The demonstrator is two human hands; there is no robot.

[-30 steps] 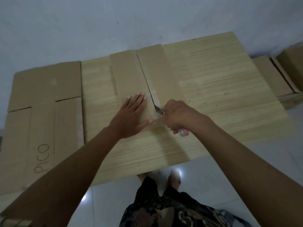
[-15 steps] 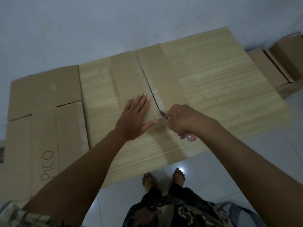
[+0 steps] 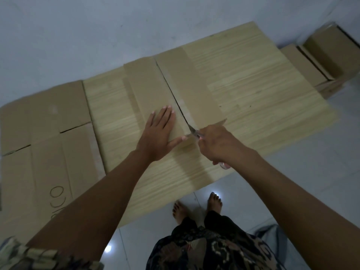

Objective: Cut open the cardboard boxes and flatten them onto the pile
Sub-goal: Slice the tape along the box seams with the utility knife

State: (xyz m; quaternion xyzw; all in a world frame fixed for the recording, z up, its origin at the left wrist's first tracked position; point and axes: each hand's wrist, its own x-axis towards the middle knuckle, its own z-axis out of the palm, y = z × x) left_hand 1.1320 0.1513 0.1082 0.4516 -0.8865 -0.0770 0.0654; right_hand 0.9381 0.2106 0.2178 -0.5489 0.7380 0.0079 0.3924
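Box (image 3: 171, 88) is seen lying on the wooden table (image 3: 253, 94), its centre seam partly slit. Left hand (image 3: 158, 136) is pressed flat on the near flap, fingers straight, thumb stretched almost to the blade. Right hand (image 3: 216, 146) is clenched round the knife (image 3: 192, 131) at the seam's near end. Risk is judged: a slip toward the body could nick the left thumb. Flattened cardboard pile (image 3: 44, 145) is noted at left, uncut boxes (image 3: 321, 61) at far right. Nothing is seen blocking the cut.

Right hand (image 3: 218, 145) hides most of the knife (image 3: 193, 131) handle
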